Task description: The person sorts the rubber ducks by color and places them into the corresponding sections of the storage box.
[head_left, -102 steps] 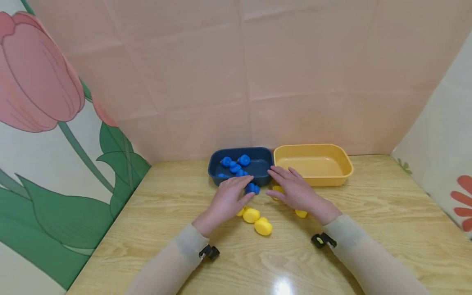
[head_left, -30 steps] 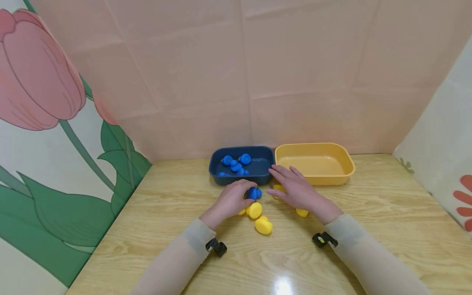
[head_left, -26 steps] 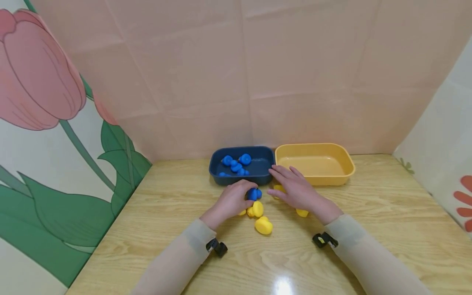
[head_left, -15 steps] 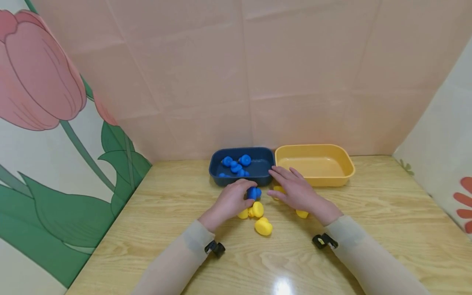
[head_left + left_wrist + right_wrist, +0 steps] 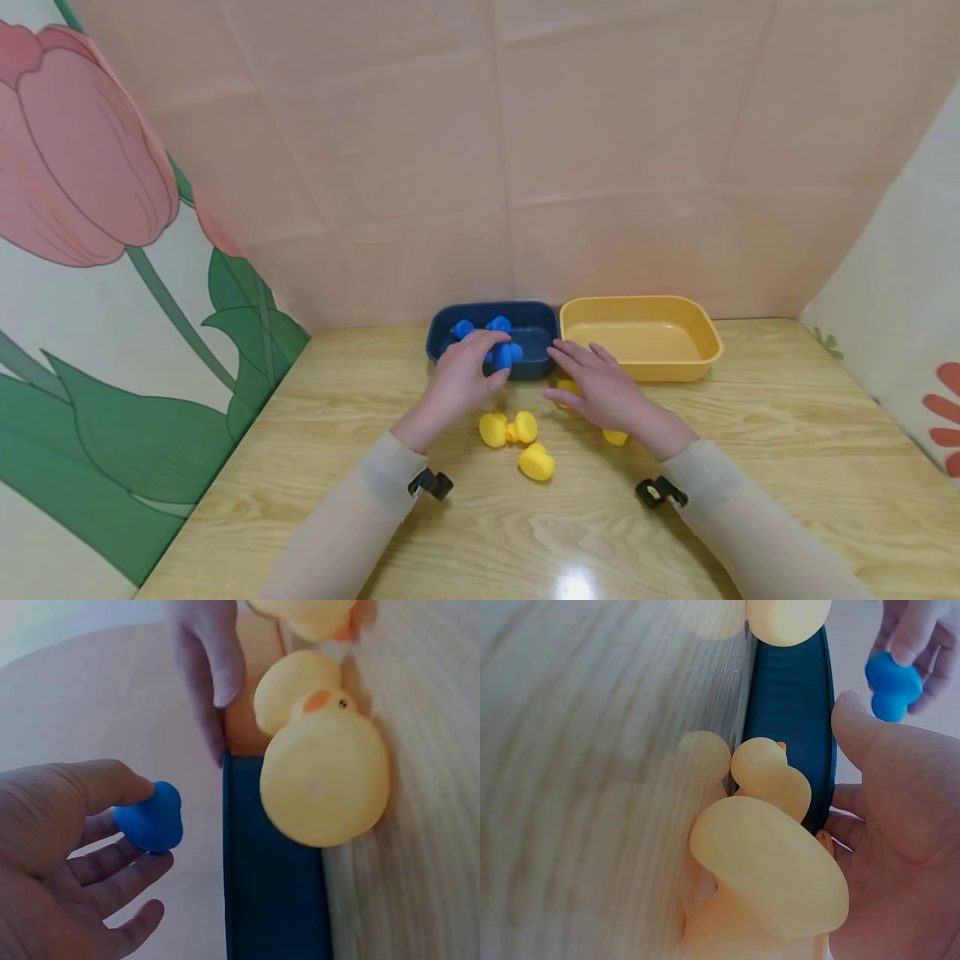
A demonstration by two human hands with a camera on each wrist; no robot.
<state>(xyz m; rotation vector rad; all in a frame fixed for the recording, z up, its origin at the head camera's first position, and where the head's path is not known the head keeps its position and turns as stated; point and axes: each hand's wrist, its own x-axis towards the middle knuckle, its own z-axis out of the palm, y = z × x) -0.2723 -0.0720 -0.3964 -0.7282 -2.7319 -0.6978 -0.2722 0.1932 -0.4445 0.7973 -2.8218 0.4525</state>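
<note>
Pink cloth backs our wood table, where our L hand pinches a blue duck over the navy bin w/ other blue ducks inside, & our R hand, fingers straight, is nr the yellow bin, yellow ducks btwn our sleeves.

no readable text, no legible labels, brands, numbers or signs

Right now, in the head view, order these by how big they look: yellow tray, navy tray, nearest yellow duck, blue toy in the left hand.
1. Yellow tray
2. Navy tray
3. Nearest yellow duck and blue toy: unranked, since the left hand partly hides the toy.
</note>
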